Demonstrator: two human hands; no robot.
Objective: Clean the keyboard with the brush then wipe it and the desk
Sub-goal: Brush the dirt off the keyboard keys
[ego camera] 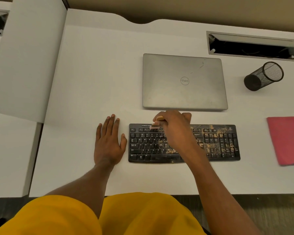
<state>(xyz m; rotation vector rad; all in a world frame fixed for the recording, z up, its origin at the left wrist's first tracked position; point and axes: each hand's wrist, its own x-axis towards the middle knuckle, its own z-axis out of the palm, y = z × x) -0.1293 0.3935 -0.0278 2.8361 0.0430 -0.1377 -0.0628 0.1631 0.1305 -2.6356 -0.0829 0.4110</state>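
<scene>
White desk (92,73) bears keyboard (143,147) lying left-right; right grip (174,128) clasps brush (157,122), bristles pointing left; left grip (109,143) released.

A black keyboard (146,145), debris-flecked at right, lies near the surface's (92,82) front edge. A small brush (156,123) meets its top row.

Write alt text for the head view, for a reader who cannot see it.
A right hand holds a small brush at the top rows of a dirt-speckled black keyboard; the left hand lies flat on the white desk. A closed laptop sits behind, a red cloth to the right.
</scene>
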